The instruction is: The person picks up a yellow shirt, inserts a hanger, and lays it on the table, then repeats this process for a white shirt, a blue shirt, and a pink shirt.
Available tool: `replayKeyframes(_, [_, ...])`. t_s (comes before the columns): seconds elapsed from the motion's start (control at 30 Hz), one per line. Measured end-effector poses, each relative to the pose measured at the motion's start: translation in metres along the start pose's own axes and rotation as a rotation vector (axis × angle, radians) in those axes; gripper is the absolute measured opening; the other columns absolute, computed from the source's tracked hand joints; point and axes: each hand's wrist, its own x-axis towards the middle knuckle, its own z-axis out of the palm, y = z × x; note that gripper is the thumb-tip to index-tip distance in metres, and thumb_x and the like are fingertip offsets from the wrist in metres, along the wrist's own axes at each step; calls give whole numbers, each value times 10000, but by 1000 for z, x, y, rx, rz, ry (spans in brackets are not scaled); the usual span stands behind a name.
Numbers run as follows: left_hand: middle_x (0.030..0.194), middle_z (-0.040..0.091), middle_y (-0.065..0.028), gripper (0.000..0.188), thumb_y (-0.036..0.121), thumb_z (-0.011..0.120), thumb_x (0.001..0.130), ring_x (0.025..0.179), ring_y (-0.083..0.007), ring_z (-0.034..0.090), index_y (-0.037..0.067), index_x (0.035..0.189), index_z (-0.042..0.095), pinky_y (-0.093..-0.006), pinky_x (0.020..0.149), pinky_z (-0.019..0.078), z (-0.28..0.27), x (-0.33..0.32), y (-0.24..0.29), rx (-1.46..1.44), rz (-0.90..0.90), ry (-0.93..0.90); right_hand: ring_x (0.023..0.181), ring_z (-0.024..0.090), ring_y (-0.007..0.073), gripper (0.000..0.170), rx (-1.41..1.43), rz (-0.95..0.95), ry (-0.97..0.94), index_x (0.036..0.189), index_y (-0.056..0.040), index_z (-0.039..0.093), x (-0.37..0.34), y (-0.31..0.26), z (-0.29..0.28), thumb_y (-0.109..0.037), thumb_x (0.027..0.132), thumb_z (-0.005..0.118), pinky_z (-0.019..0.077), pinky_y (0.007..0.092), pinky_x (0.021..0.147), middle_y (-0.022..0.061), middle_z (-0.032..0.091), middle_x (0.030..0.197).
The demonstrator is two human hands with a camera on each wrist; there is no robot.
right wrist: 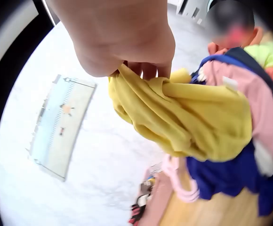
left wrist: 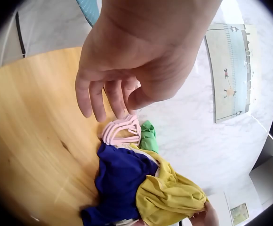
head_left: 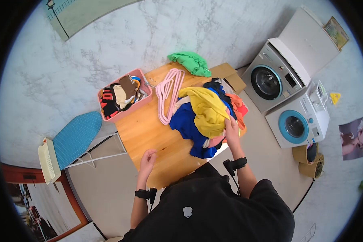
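My right hand (head_left: pixel 231 131) pinches a yellow garment (head_left: pixel 207 111) by its edge at the right of the clothes pile. In the right wrist view the yellow cloth (right wrist: pixel 188 117) hangs in folds from the fingers. Under it lies a blue garment (head_left: pixel 189 125), with pink, orange and dark clothes around. My left hand (head_left: pixel 148 161) hovers over the near left part of the wooden table (head_left: pixel 145 137), holding nothing, its fingers loosely bent. Pink hangers (head_left: pixel 168 97) lie left of the pile.
A pink basket (head_left: pixel 129 112) of folded items stands at the table's left end. Green cloth (head_left: pixel 189 62) and a cardboard box (head_left: pixel 228 76) are at the back. An ironing board (head_left: pixel 77 135) stands left; two washing machines (head_left: pixel 266 82) stand right.
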Motion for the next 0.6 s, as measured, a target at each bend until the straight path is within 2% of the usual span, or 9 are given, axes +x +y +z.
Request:
replayKeyframes(0.03, [1201, 592, -38, 296, 116, 570, 932, 1002, -143, 589, 91, 1224, 528, -268, 796, 453, 9, 5, 9, 16, 76, -76, 986, 603, 103, 327, 83, -15, -47, 1178, 30, 575, -15, -11, 13, -214, 1018, 428, 472, 243, 851, 54, 647, 1076])
replayKeyframes(0.1, [1282, 560, -64, 454, 101, 634, 883, 1050, -182, 581, 101, 1307, 471, -291, 853, 458, 34, 11, 39, -23, 183, -241, 1037, 588, 110, 358, 316, 249, -267, 1268, 16, 541, -44, -42, 27, -228, 1031, 430, 454, 256, 903, 49, 634, 1158])
replayKeyframes(0.17, [1354, 512, -99, 587, 92, 664, 849, 1085, -236, 582, 88, 1375, 402, -329, 910, 459, 62, 8, 68, 123, 346, -310, 1086, 582, 133, 403, 491, 232, -312, 1294, 13, 518, -70, -52, 37, -279, 1041, 405, 451, 274, 928, 66, 613, 1216])
replayKeyframes(0.23, [1321, 539, -111, 563, 93, 659, 849, 1098, -243, 581, 68, 1359, 423, -336, 930, 454, 82, 15, 66, 134, 390, -390, 1106, 578, 144, 420, 526, 218, -318, 1298, 9, 514, -92, -62, 36, -303, 1038, 407, 443, 283, 952, 71, 598, 1245])
replayKeyframes(0.3, [1288, 565, -122, 539, 93, 654, 849, 1111, -249, 579, 48, 1344, 444, -344, 950, 449, 91, 8, 67, 153, 444, -463, 1129, 566, 149, 438, 507, 194, -293, 1295, 17, 512, -109, -63, 28, -320, 1036, 411, 430, 289, 975, 72, 594, 1251])
replayKeyframes(0.37, [1184, 625, -130, 385, 77, 567, 894, 1099, -220, 586, 17, 1271, 514, -314, 930, 449, 95, -1, 76, 203, 455, -487, 1102, 598, 183, 450, 466, 138, -193, 1275, 17, 514, -120, -68, 16, -343, 1036, 390, 466, 313, 955, 105, 603, 1234])
replayKeyframes(0.43, [1111, 641, -112, 305, 68, 514, 912, 1062, -191, 587, 11, 1211, 542, -296, 914, 445, 91, -13, 76, 142, 449, -476, 1002, 636, 151, 452, 342, 136, 35, 1239, -17, 539, -133, -71, -4, -388, 1031, 387, 515, 296, 858, 69, 636, 1146])
replayKeyframes(0.47, [1038, 657, -93, 252, 58, 462, 930, 1025, -163, 588, 5, 1151, 570, -277, 899, 441, 89, -18, 76, 74, 431, -459, 903, 649, 110, 442, 251, 98, 89, 1201, -51, 563, -140, -68, -15, -414, 1030, 377, 535, 264, 750, 30, 655, 1064])
replayKeyframes(0.6, [973, 631, -47, 210, 44, 405, 945, 960, -114, 563, 11, 1078, 564, -249, 862, 431, 82, -51, 91, 58, 411, -459, 865, 641, 92, 438, 94, 111, 195, 1186, -69, 579, -186, -75, -35, -422, 1031, 371, 529, 244, 719, 14, 660, 1032])
